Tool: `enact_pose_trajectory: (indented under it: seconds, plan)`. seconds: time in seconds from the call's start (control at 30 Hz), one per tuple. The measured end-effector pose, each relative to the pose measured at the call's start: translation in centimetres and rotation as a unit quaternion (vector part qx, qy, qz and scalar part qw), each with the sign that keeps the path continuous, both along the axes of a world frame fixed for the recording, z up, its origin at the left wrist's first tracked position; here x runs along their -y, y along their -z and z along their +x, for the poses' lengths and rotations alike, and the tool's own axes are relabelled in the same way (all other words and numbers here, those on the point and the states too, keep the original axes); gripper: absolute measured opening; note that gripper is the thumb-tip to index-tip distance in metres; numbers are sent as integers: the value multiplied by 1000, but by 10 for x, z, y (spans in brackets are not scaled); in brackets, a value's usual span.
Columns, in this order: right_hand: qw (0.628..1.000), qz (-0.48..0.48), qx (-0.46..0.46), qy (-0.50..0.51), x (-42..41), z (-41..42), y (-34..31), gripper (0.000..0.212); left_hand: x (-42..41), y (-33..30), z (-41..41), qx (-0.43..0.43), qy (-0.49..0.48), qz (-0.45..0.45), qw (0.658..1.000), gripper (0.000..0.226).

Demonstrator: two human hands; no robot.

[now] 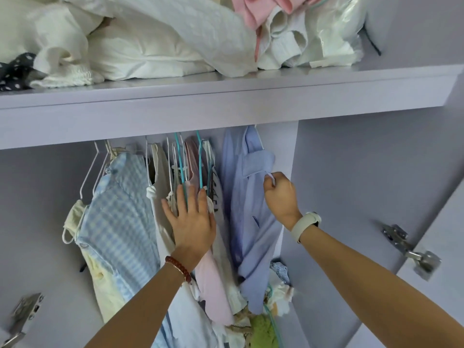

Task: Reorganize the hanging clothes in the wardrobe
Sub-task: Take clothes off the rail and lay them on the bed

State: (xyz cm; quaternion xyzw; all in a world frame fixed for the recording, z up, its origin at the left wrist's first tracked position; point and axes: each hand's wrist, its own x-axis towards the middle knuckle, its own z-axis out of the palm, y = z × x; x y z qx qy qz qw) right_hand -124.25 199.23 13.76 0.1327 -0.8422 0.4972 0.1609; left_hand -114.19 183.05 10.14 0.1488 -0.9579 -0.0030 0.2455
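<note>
Head view into a lilac wardrobe (351, 197); hanging clothes bunched under the shelf (226, 96), centre of frame; left hand (192, 222) comes up from 7 o'clock, forearm straight, red bead bracelet (178, 268) at the wrist; palm flat, fingers straight and spread, pressing against the middle bunch of garments (200, 272) and their teal hangers (200, 162); nothing held in it; right hand (280, 194) enters from 4 o'clock, arm extended, white wristband (305, 226) on; fingers curled, pinching a white hanger (270, 177) at the collar of the blue shirt (247, 209); that shirt hangs at the right end of the row, just beside the partition panel (288, 151), at 3 o'clock of the left hand; small gap between it and the pressed bunch; blue-checked garment (118, 209) on white hangers at 9 o'clock of the left hand, cream strappy top (72, 219) further left; loose clothes heaped at the wardrobe bottom (263, 330), 6 o'clock; shelf carries white bedding (138, 41), pink fabric (251, 11), dotted dark cloth (15, 71) at 10 o'clock; door hinges (414, 249) at 4 and 8 o'clock.
</note>
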Motion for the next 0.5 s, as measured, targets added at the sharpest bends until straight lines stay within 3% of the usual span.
enact_pose_trajectory:
  seconds: [0.13,0.23,0.37,0.5]
  plan:
    - [999,45,-16,6,-51,32,25,19,-25,-6,3,-59,65,-41,995,46]
    - [992,117,-30,26,-94,66,52,21,-54,-8,1,-87,151,-12,985,44]
    - [972,226,-39,52,-153,132,77,27,-95,0,-1,-51,274,66,958,57]
    - [958,274,-9,84,-205,207,91,22,-144,25,11,-8,399,54,915,49]
